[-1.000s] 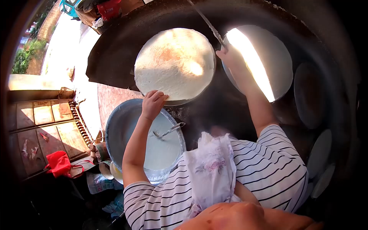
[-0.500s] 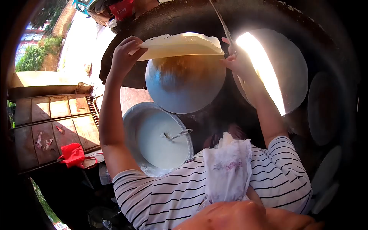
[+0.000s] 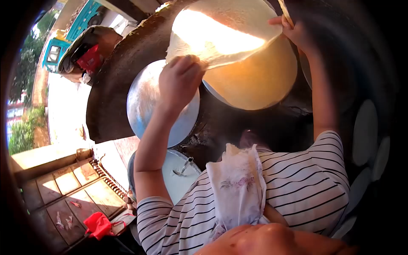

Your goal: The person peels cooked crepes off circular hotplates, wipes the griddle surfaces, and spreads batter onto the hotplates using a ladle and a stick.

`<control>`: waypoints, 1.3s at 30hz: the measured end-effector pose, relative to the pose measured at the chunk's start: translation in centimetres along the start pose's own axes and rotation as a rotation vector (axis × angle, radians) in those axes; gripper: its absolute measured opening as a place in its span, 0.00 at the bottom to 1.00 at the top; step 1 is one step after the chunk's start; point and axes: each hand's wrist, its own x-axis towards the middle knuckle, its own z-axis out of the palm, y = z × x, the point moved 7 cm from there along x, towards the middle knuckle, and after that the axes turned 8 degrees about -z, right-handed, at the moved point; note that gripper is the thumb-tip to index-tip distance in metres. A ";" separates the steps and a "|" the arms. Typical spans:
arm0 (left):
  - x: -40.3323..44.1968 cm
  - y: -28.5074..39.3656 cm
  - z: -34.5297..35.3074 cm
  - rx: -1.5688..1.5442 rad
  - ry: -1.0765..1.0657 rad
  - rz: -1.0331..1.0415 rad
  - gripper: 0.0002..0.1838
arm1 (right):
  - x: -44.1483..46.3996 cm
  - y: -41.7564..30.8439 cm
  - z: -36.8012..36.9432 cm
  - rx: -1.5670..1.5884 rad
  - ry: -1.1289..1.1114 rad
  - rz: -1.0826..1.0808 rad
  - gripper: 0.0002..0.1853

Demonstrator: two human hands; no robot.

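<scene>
My left hand [image 3: 182, 80] is closed on the near left edge of a large thin crêpe [image 3: 225, 34], with sunlight falling across it. At its right edge, my right hand [image 3: 295, 35] pinches the sheet and also has a thin stick [image 3: 285, 12] between its fingers. The crêpe is lifted and stretched between both hands, partly above a round griddle [image 3: 259, 80] with a yellowish surface. Whether that yellow is another crêpe layer, I cannot tell. A second round griddle [image 3: 142, 100], bare and bluish, is under my left wrist.
A basin of pale batter [image 3: 178, 187] with a ladle [image 3: 182, 166] stands below my left forearm. Several round plates stand at the right. A red bag [image 3: 98, 225] lies by a brown tiled table [image 3: 63, 199]. Another person [image 3: 91, 53] is at upper left.
Both hands have carried the crêpe rightward, from above the bluish griddle to the one beside it. The sheet is spread wider now, and the view has turned to the right.
</scene>
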 end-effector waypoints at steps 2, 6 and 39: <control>-2.8 2.0 7.9 -0.089 -0.036 0.012 0.07 | -4.8 5.4 -1.8 -0.109 0.067 0.083 0.03; -7.6 5.4 15.5 -0.175 -0.113 -0.024 0.07 | -11.0 13.4 -6.1 -0.110 0.253 0.369 0.12; -9.6 7.5 15.7 0.074 -0.159 -0.082 0.27 | -39.0 0.1 -6.1 -0.486 -0.173 0.171 0.24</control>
